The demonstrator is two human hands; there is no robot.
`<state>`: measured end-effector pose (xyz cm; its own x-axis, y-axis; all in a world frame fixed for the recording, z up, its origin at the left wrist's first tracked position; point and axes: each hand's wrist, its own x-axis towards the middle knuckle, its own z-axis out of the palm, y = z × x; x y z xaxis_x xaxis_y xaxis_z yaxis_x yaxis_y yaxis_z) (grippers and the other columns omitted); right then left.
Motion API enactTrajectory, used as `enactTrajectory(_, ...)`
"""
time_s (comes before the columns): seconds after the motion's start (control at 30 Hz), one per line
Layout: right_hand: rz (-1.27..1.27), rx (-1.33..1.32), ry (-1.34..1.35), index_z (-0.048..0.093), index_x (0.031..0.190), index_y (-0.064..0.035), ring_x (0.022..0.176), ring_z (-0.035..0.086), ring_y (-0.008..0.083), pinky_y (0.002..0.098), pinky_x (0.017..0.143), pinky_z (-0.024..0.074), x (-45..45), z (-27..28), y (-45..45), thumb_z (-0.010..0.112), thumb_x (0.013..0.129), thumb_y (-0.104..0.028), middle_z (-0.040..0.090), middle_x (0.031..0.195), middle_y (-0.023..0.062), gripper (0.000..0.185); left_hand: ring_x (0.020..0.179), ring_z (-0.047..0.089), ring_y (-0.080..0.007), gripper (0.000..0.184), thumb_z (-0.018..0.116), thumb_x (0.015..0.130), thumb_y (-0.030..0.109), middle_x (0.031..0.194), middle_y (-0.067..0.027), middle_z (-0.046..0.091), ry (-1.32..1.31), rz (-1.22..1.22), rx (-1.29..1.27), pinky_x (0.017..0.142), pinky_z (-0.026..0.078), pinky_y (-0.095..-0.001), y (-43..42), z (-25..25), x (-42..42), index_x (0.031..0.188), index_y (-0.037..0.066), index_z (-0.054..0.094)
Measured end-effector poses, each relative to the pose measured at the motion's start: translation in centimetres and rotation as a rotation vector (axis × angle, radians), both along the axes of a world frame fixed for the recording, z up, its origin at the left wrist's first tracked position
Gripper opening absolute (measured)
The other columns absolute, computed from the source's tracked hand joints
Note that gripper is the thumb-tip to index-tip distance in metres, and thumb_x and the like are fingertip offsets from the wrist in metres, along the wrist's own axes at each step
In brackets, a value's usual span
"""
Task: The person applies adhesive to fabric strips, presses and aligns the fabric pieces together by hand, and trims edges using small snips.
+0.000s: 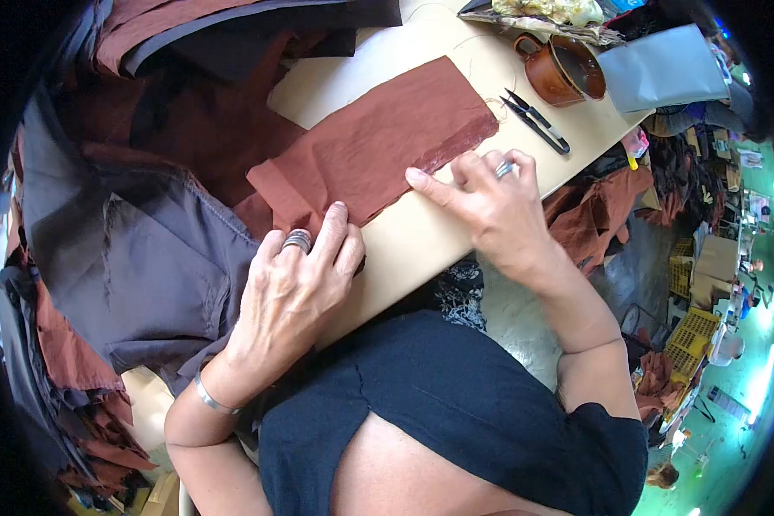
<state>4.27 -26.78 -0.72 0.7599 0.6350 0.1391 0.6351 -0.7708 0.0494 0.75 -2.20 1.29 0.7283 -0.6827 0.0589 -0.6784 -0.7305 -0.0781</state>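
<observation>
A reddish-brown piece of cloth [396, 125] lies on the pale table, with a frayed seam strip along its right end. Its lower left part is folded over near my left hand [305, 258]. The fingers of that hand are bent and pressed together on the cloth's near edge, gripping the fabric there. My right hand [499, 193] rests at the cloth's lower right corner. Its thumb stretches out to the edge and stands apart from the other fingers, which are curled with their tips partly hidden.
Black thread snips [535, 122] lie right of the cloth, beside a brown mug [563, 70] and a grey-blue sheet [665, 69]. Dark grey and brown garments [146, 249] cover the left side. More brown cloth [598, 215] hangs beyond the table's right edge, with yellow crates [692, 344] farther off.
</observation>
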Motion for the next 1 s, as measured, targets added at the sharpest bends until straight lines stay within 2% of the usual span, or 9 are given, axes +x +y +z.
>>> enactTrajectory(0.17, -0.386, 0.229, -0.125, 0.060, 0.119, -0.0219, 0.103, 0.053, 0.0255, 0.0452, 0.088, 0.0400, 4.3, 4.6, -6.0, 0.057, 0.075, -0.008, 0.055, 0.109, 0.0060, 0.047, 0.071, 0.059, -0.0130, 0.035, 0.055, 0.075, 0.012, 0.119, -0.0127, 0.056, 0.006, -0.002, 0.005, 0.066, 0.043, -0.0267, 0.0, -0.1, 0.0, 0.108, 0.004, 0.056)
enactTrajectory(0.23, -0.473, 0.105, -0.259, 0.061, 0.117, -0.0188, 0.112, 0.050, 0.0284, 0.0470, 0.090, 0.0423, 6.5, 4.8, -9.6, 0.060, 0.070, -0.010, 0.054, 0.118, 0.0083, 0.048, 0.070, 0.060, -0.0152, 0.030, 0.052, 0.077, 0.011, 0.120, -0.0119, 0.055, 0.022, 0.006, -0.015, 0.067, 0.045, -0.0288, 0.0, -0.1, -0.1, 0.106, 0.006, 0.057)
enactTrajectory(0.33, -0.456, -0.084, -0.306, 0.061, 0.116, -0.0187, 0.117, 0.047, 0.0302, 0.0477, 0.092, 0.0420, 8.9, 3.9, -12.8, 0.062, 0.068, -0.011, 0.053, 0.122, 0.0093, 0.049, 0.072, 0.060, -0.0162, 0.032, 0.054, 0.075, 0.010, 0.120, -0.0139, 0.055, 0.037, -0.016, -0.025, 0.068, 0.044, -0.0295, 0.2, 0.2, 0.0, 0.107, 0.006, 0.056)
enactTrajectory(0.43, -0.521, -0.156, -0.148, 0.062, 0.115, -0.0190, 0.120, 0.046, 0.0322, 0.0470, 0.093, 0.0420, 9.8, 4.1, -12.9, 0.061, 0.067, -0.010, 0.051, 0.125, 0.0103, 0.049, 0.075, 0.061, -0.0175, 0.033, 0.056, 0.074, 0.011, 0.120, -0.0150, 0.055, 0.078, -0.017, -0.029, 0.070, 0.044, -0.0301, 0.2, 0.4, 0.0, 0.107, 0.006, 0.056)
enactTrajectory(0.53, -0.485, -0.162, -0.081, 0.063, 0.112, -0.0191, 0.119, 0.046, 0.0328, 0.0465, 0.092, 0.0424, 10.6, 3.9, -14.0, 0.060, 0.067, -0.009, 0.050, 0.128, 0.0101, 0.045, 0.079, 0.060, -0.0188, 0.031, 0.056, 0.073, 0.011, 0.121, -0.0137, 0.053, 0.084, -0.022, -0.029, 0.071, 0.044, -0.0304, 0.2, 0.6, -0.1, 0.104, 0.006, 0.058)
enactTrajectory(0.63, -0.452, 0.025, -0.255, 0.063, 0.107, -0.0128, 0.119, 0.045, 0.0336, 0.0443, 0.097, 0.0399, 9.6, 4.8, -13.5, 0.053, 0.066, -0.002, 0.050, 0.129, 0.0093, 0.044, 0.085, 0.059, -0.0201, 0.028, 0.056, 0.073, 0.011, 0.121, -0.0118, 0.051, 0.021, -0.034, -0.038, 0.071, 0.043, -0.0301, 0.2, 0.5, -0.1, 0.101, 0.006, 0.059)
enactTrajectory(0.73, -0.522, -0.182, -0.357, 0.067, 0.098, -0.0197, 0.118, 0.048, 0.0274, 0.0482, 0.093, 0.0389, 7.6, 4.9, -11.3, 0.059, 0.068, -0.009, 0.052, 0.127, 0.0059, 0.033, 0.089, 0.058, -0.0211, 0.027, 0.056, 0.073, 0.012, 0.120, -0.0103, 0.050, 0.002, -0.035, -0.040, 0.072, 0.043, -0.0298, 0.2, 0.4, -0.2, 0.100, 0.006, 0.060)
enactTrajectory(0.83, -0.435, -0.131, -0.345, 0.067, 0.100, -0.0216, 0.112, 0.050, 0.0241, 0.0467, 0.090, 0.0388, 5.2, 4.4, -7.9, 0.058, 0.070, -0.007, 0.055, 0.119, 0.0038, 0.034, 0.091, 0.057, -0.0212, 0.028, 0.056, 0.073, 0.013, 0.116, -0.0101, 0.051, -0.005, -0.035, -0.026, 0.072, 0.042, -0.0294, 0.3, 0.2, -0.3, 0.100, 0.005, 0.060)
enactTrajectory(1.0, -0.101, 0.265, 0.091, 0.065, 0.111, -0.0191, 0.094, 0.051, 0.0220, 0.0396, 0.082, 0.0363, 0.7, 1.7, 0.0, 0.052, 0.073, 0.001, 0.054, 0.098, 0.0032, 0.045, 0.088, 0.056, -0.0208, 0.028, 0.055, 0.072, 0.014, 0.110, -0.0096, 0.053, -0.009, -0.034, -0.043, 0.072, 0.043, -0.0300, 0.2, 0.0, -0.3, 0.099, 0.005, 0.059)
